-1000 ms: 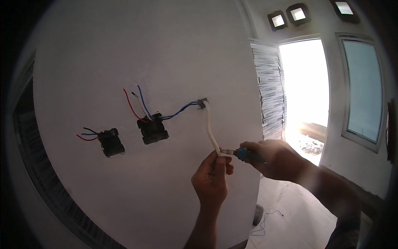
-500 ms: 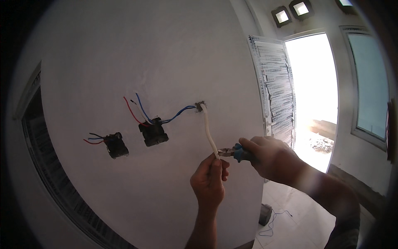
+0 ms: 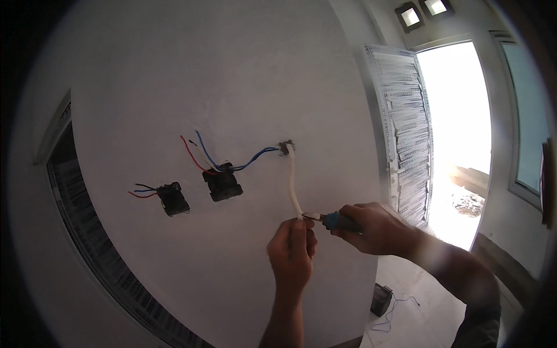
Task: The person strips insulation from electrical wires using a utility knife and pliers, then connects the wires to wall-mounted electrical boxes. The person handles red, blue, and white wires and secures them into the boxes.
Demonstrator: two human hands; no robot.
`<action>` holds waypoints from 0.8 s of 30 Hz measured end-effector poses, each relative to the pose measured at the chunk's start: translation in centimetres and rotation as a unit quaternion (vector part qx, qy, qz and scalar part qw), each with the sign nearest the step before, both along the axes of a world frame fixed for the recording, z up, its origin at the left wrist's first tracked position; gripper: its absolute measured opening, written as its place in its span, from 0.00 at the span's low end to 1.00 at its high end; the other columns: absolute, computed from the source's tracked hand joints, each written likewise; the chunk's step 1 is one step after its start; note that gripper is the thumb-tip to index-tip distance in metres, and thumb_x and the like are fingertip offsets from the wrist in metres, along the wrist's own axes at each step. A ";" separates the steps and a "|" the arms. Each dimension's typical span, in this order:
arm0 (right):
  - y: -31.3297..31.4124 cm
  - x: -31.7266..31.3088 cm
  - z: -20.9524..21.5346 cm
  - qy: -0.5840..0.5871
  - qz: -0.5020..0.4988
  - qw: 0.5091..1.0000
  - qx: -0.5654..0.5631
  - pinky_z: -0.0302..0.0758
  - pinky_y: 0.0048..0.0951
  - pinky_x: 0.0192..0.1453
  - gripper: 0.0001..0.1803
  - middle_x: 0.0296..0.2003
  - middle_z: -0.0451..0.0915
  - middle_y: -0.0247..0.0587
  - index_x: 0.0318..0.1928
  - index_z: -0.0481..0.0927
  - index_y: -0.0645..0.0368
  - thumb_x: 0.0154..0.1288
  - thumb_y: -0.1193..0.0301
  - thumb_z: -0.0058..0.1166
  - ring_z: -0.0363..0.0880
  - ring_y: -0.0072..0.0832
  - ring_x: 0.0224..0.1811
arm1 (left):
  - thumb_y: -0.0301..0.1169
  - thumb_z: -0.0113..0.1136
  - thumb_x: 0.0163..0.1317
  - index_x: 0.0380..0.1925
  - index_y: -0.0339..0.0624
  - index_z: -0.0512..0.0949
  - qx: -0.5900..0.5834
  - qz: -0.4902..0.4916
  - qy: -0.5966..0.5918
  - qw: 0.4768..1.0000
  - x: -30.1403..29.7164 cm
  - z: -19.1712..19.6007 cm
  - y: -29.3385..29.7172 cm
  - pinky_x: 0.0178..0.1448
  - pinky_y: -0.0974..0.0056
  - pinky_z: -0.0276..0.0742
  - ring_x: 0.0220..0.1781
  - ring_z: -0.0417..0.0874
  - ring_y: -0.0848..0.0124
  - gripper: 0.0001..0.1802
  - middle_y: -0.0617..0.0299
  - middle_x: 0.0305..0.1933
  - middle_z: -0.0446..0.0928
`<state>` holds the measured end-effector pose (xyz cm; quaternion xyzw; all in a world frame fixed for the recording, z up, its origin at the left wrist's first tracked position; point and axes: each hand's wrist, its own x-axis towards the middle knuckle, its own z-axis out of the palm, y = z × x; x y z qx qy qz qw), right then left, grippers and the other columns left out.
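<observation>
A thick white cable hangs out of a small hole in the wall. My left hand pinches its lower end between thumb and fingers. Gripped in my right hand is a pair of pliers with blue and dark handles. The jaws touch the cable just above my left fingertips; whether they bite into it I cannot tell. From the same hole, blue wires run left to a black wall box, where loose red, white and blue ends stick up.
Further left sits a second black wall box with short red, blue and dark wires. On the right a wrapped door stands beside a bright doorway. A dark box with a thin blue cord rests on the tiled floor.
The view has shifted, so the wall boxes and doorway appear further right. The pliers have tilted, jaws higher than handles, and still meet the cable by my left fingertips.
</observation>
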<state>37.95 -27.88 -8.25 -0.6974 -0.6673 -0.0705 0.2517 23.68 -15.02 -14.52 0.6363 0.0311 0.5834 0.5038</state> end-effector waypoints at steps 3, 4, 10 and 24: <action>0.4 0.7 -1.2 0.037 0.067 0.995 0.059 0.80 0.46 0.51 0.15 0.34 0.85 0.47 0.55 0.77 0.58 0.74 0.63 0.55 0.87 0.45 0.42 | 0.41 0.51 0.78 0.35 0.37 0.77 -0.091 -0.086 -0.001 0.992 0.0 0.2 0.1 0.22 0.71 0.56 0.17 0.61 0.81 0.18 0.70 0.20 0.67; 0.3 0.8 -1.2 0.037 0.065 0.996 0.056 0.80 0.47 0.52 0.16 0.35 0.85 0.48 0.56 0.76 0.58 0.73 0.65 0.54 0.87 0.46 0.43 | 0.42 0.51 0.78 0.35 0.38 0.77 -0.129 -0.120 -0.004 0.984 0.0 0.3 0.1 0.22 0.71 0.55 0.17 0.59 0.81 0.18 0.71 0.19 0.65; -0.1 0.5 -0.8 0.020 0.050 0.998 0.042 0.80 0.48 0.56 0.20 0.38 0.86 0.52 0.62 0.73 0.58 0.72 0.72 0.53 0.87 0.48 0.46 | 0.44 0.51 0.78 0.36 0.42 0.78 -0.141 -0.236 -0.030 0.961 -0.1 0.0 0.7 0.22 0.71 0.51 0.17 0.55 0.82 0.18 0.74 0.19 0.60; 0.0 0.9 -0.1 -0.015 0.038 0.998 0.044 0.81 0.46 0.53 0.14 0.37 0.84 0.50 0.55 0.78 0.58 0.73 0.69 0.52 0.86 0.45 0.44 | 0.44 0.48 0.80 0.39 0.42 0.80 -0.118 -0.280 -0.054 0.951 0.4 -0.4 0.8 0.18 0.73 0.50 0.17 0.54 0.83 0.20 0.74 0.19 0.58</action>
